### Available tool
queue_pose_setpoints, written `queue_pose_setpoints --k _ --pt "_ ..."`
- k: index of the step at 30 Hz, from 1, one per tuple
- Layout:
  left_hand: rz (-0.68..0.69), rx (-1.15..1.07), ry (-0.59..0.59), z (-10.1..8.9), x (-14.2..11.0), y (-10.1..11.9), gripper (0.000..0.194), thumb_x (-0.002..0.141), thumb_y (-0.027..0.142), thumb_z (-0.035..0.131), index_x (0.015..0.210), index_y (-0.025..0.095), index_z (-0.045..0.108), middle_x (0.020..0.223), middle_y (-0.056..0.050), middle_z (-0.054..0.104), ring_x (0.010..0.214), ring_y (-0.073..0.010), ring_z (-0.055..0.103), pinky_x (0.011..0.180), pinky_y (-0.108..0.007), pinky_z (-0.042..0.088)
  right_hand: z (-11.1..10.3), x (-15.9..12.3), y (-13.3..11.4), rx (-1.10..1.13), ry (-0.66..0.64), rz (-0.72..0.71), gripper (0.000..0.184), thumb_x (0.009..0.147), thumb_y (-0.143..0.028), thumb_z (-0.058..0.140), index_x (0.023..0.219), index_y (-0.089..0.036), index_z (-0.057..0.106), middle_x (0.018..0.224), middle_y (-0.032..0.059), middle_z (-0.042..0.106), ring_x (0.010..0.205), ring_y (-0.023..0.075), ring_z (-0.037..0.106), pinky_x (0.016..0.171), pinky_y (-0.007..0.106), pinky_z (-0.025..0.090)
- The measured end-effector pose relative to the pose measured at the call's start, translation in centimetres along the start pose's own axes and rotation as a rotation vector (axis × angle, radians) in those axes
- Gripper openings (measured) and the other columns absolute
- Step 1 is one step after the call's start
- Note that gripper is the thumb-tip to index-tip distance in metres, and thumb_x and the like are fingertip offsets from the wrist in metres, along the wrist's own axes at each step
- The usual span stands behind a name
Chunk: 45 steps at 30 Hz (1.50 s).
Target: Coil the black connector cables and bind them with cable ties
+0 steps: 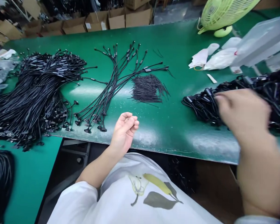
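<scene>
My left hand (126,129) is just above the table's front edge, palm turned up. Its fingers are curled in against the thumb, and nothing shows between them. My right hand (244,110) is over a pile of bundled black cables (200,107) at the right. Motion blurs that hand and its fingers are mostly hidden, so I cannot tell whether it grips a bundle. Several loose black cables with connector ends (112,82) lie fanned out beyond my left hand. Beside them sits a heap of thin black ties (147,88).
A large heap of black cables (39,90) covers the left of the green table (175,130). White plastic bags (220,59) and a yellow-green fan (224,14) stand at the back right. Cardboard boxes (96,22) line the far side. More cables (1,180) lie on a lower left surface.
</scene>
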State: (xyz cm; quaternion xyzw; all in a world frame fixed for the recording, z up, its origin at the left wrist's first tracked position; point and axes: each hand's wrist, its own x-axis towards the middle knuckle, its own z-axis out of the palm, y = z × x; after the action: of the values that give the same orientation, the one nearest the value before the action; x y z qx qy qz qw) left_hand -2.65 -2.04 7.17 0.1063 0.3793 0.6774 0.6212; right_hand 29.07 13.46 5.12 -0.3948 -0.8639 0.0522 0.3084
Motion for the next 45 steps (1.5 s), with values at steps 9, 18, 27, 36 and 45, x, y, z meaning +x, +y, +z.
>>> queue_pose_setpoints --k 9,18,27,36,45 --pt "0.014 0.059 0.035 -1.2 -0.3 0.9 0.031 0.069 0.022 0.079 0.089 0.020 0.057 0.079 0.004 0.064 0.069 -0.0053 0.063 0.066 -0.017 0.050 13.3 5.3 -3.7 -0.073 -0.344 0.389 0.022 0.086 -0.034 0.058 0.098 -0.016 0.063 0.095 0.0106 0.063 0.079 0.0218 0.059 0.071 0.035 0.044" --pt "-0.004 0.017 0.078 -2.6 -0.5 1.6 0.029 0.069 0.019 0.079 0.089 0.018 0.059 0.079 0.003 0.066 0.068 -0.0048 0.064 0.064 -0.015 0.050 13.4 6.5 -4.1 -0.170 -0.388 0.300 0.010 0.084 -0.025 0.054 0.080 -0.019 0.061 0.088 0.0082 0.059 0.079 0.0219 0.054 0.068 0.033 0.038" --pt "-0.051 0.087 0.010 -2.8 0.5 -0.1 0.021 0.075 0.020 0.074 0.092 0.019 0.061 0.084 0.002 0.064 0.071 -0.0044 0.061 0.067 -0.015 0.048 9.7 3.6 -8.9 0.141 -0.189 0.390 0.007 0.087 -0.027 0.051 0.085 -0.020 0.052 0.076 0.0038 0.058 0.069 0.0182 0.056 0.068 0.031 0.042" --pt "0.110 0.301 -0.118 -2.2 0.8 -2.0 0.018 0.085 0.035 0.066 0.094 0.020 0.070 0.071 0.002 0.058 0.060 -0.0058 0.052 0.057 -0.018 0.042 7.7 -0.2 -16.2 0.838 -0.231 0.468 0.016 0.092 -0.034 0.052 0.085 -0.021 0.051 0.066 -0.0033 0.056 0.056 0.0113 0.053 0.056 0.024 0.043" --pt "0.236 0.706 -0.269 -2.1 0.4 -1.5 0.015 0.085 0.032 0.066 0.082 0.022 0.076 0.078 -0.001 0.063 0.058 -0.0069 0.054 0.059 -0.022 0.046 7.5 -0.7 -18.3 0.498 -0.201 0.017 0.014 0.096 -0.023 0.044 0.094 -0.020 0.057 0.095 0.0073 0.064 0.089 0.0183 0.059 0.080 0.032 0.048"
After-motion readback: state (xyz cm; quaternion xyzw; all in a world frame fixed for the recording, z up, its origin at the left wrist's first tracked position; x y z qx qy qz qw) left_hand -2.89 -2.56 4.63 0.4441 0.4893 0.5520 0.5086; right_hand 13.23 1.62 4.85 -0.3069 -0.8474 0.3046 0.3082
